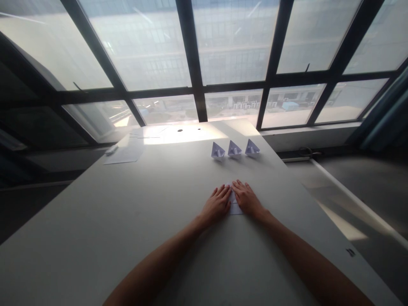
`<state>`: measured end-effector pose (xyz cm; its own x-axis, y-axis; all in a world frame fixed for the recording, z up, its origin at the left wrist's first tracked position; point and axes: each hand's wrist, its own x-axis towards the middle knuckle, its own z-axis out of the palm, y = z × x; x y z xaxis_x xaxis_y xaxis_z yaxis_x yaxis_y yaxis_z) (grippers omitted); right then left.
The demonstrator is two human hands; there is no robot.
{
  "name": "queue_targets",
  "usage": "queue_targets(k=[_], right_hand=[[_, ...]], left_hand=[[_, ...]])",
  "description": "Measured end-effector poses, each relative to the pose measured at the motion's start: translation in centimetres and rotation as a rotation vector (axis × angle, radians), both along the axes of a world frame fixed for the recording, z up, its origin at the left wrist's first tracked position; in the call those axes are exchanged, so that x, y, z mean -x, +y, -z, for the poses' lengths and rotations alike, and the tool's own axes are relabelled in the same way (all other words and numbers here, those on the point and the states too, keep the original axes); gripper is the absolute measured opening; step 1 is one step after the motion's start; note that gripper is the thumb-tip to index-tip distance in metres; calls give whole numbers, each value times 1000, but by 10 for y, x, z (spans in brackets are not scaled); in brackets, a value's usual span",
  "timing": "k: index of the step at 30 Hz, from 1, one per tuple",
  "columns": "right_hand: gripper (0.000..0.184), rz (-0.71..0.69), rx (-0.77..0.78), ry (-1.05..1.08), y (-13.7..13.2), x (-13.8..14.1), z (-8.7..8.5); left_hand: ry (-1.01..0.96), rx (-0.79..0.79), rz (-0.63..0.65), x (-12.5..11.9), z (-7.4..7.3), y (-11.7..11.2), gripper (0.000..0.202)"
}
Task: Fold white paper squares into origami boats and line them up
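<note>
A small pale folded paper (235,207) lies flat on the grey table (153,221), near the middle. My left hand (217,204) rests palm down on its left part with fingers stretched out. My right hand (246,199) lies flat on its right part, fingers extended too. Most of the paper is hidden under both hands; only a strip between them shows. Further back stand three folded paper boats: the left boat (218,151), the middle boat (234,149) and the right boat (252,148), in a row.
White paper sheets (126,152) lie at the table's far left corner, with a small white object (111,149) beside them. Two dark dots (180,130) mark the sunlit far edge. Large windows (229,63) rise behind the table; the floor drops off to the right.
</note>
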<state>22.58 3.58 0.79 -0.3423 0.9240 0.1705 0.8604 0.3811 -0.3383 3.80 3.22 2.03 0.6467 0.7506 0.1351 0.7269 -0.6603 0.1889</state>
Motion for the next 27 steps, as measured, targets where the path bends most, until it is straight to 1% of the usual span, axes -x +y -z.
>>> queue_targets(k=[8, 11, 15, 19, 22, 25, 27], right_hand=[[47, 19, -6, -14, 0, 0, -3], [47, 20, -17, -4, 0, 0, -1], [47, 24, -27, 10, 0, 1, 1], [47, 26, -24, 18, 1, 1, 3], [46, 24, -18, 31, 1, 1, 2], [45, 9, -23, 46, 0, 0, 1], [44, -17, -31, 58, 0, -1, 0]], left_hand=[[-35, -36, -4, -5, -2, 1, 50], [-54, -11, 2, -2, 0, 2, 52], [-82, 1, 54, 2, 5, 6, 55], [-123, -1, 56, 3, 9, 9, 50], [-181, -12, 55, 1, 7, 11, 42], [-234, -30, 67, 0, 0, 12, 33], [-245, -41, 40, 0, -4, 12, 26]])
